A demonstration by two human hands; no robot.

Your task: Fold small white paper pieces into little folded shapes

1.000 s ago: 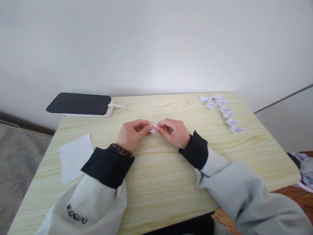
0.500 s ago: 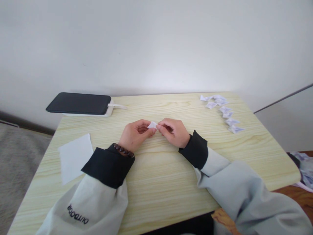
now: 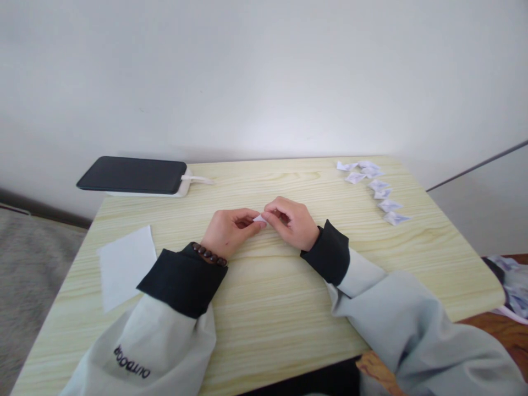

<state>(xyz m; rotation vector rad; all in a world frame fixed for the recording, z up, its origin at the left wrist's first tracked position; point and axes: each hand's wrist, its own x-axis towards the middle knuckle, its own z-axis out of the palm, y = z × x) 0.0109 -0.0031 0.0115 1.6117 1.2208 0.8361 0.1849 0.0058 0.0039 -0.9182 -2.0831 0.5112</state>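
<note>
A small folded white paper (image 3: 259, 218) is pinched between both hands above the middle of the table. My left hand (image 3: 229, 230), with a dark beaded bracelet at the wrist, grips its left side between thumb and fingers. On the other side, my right hand (image 3: 292, 221) closes thumb and fingertips on the paper's right end. The fingertips of the two hands nearly touch and hide much of it. Several folded white paper pieces (image 3: 390, 205) stand in a curved row at the table's back right. Flat white paper (image 3: 126, 269) lies beside my left sleeve.
A black phone-like device (image 3: 134, 175) rests on a white base at the back left, with a white cable (image 3: 199, 179) at its right end. The wooden-patterned table (image 3: 272, 319) meets a white wall (image 3: 264, 77) behind. Patterned fabric (image 3: 513, 283) shows beyond the right edge.
Less of the small folded paper shows between the fingers, and it is tilted differently. My left fingers have straightened slightly and moved down a little; my right hand has shifted slightly left.
</note>
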